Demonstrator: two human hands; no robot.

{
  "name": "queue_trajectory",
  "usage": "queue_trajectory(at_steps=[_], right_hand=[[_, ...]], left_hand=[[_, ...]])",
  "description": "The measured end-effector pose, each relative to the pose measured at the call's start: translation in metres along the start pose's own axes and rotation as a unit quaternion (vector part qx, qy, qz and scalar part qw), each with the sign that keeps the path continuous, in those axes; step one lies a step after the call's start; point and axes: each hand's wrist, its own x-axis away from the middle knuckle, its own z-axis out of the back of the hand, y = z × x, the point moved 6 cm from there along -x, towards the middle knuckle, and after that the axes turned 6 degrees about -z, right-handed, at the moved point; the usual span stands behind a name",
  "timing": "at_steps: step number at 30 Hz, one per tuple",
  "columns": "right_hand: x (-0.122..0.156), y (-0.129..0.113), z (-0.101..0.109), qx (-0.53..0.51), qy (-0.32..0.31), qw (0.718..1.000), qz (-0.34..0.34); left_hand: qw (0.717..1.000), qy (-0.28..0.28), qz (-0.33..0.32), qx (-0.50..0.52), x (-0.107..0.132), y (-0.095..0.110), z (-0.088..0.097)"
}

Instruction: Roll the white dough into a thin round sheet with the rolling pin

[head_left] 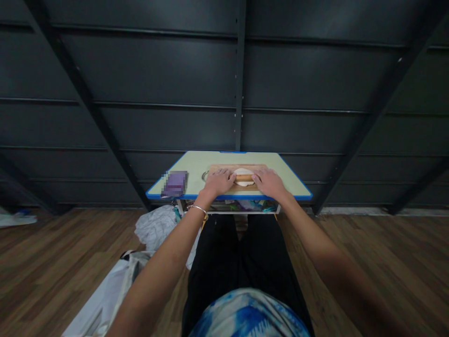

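- Found a low table [196, 164], pale-topped and edged in blue, set close before the seated person's knees and in front of a dark panelled wall.
- Saw crumpled white cloth [157, 229] on the wooden floor, below and to the left of the table.
- Saw a wooden board [218, 167] lying on the near middle of the tabletop, its long side running left to right.
- Found the left hand [219, 181] palm-down on the left end of the rolling pin [244, 178] and the right hand [268, 182] likewise on its right end; fingers of both lay close together and draped over the wood, pressing rather than wrapping round it.
- Saw a blurred purple flat thing [174, 183] at the table's left front edge, well apart from the board.
- Found the pin's long axis running straight left to right, parallel to the table's near edge and square to the person's forearms, resting across the dough.
- Found the dough [243, 172] at the middle of the board, already a flat, pale, roughly round disc showing on both sides of the pin; judged the rolling to be well along; could not tell its thickness or evenness.
- Noted a thin bangle [198, 208] on the left wrist.
- Noted a small metal ring [205, 175] at the board's left end.
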Motion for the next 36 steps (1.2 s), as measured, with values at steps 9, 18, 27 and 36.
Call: queue_trajectory(at_steps=[9, 18, 27, 36], right_hand=[[-0.033, 0.004, -0.001, -0.020, -0.068, 0.997, 0.019], [-0.059, 0.003, 0.001, -0.023, -0.109, 0.993, 0.042], [-0.083, 0.008, -0.013, -0.014, -0.123, 0.992, -0.005], [-0.111, 0.015, -0.028, -0.018, -0.147, 0.988, -0.040]], left_hand=[[1.000, -0.023, -0.008, 0.015, -0.026, -0.012, -0.003], [0.999, -0.033, 0.035, 0.016, -0.044, -0.022, -0.006], [0.995, -0.059, 0.078, 0.025, -0.053, -0.021, -0.001], [0.994, -0.069, 0.084, 0.033, -0.076, -0.032, -0.004]])
